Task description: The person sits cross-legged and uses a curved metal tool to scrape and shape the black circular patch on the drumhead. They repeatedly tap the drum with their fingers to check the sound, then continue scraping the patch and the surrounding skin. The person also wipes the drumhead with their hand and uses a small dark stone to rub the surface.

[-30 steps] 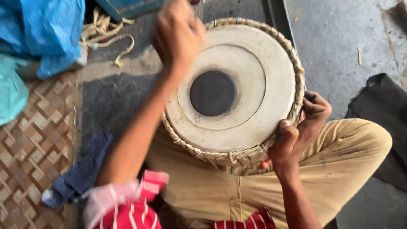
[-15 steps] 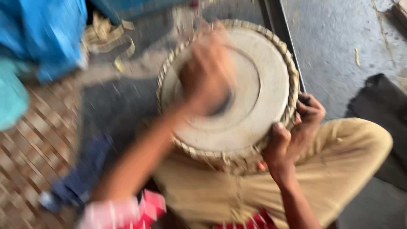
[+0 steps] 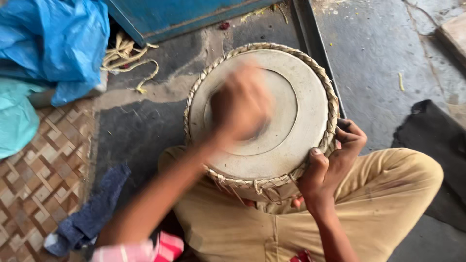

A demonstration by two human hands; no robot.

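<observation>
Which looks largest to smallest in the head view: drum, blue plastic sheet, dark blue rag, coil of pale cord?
1. drum
2. blue plastic sheet, cut off by the frame edge, so only its visible part counts
3. dark blue rag
4. coil of pale cord

I am counting one round drum with a pale skin head and a braided straw-coloured rim (image 3: 286,145), and I am taking it as my landmark. I am seeing two hands on it: the left hand (image 3: 240,109), blurred over the skin, and the right hand (image 3: 327,167) at its near right edge. Left of the drum I am counting one blue plastic sheet (image 3: 58,43), one dark blue cloth (image 3: 92,216) and one tangle of pale cord (image 3: 128,58). Right of it I am seeing one black cloth (image 3: 432,140).
</observation>
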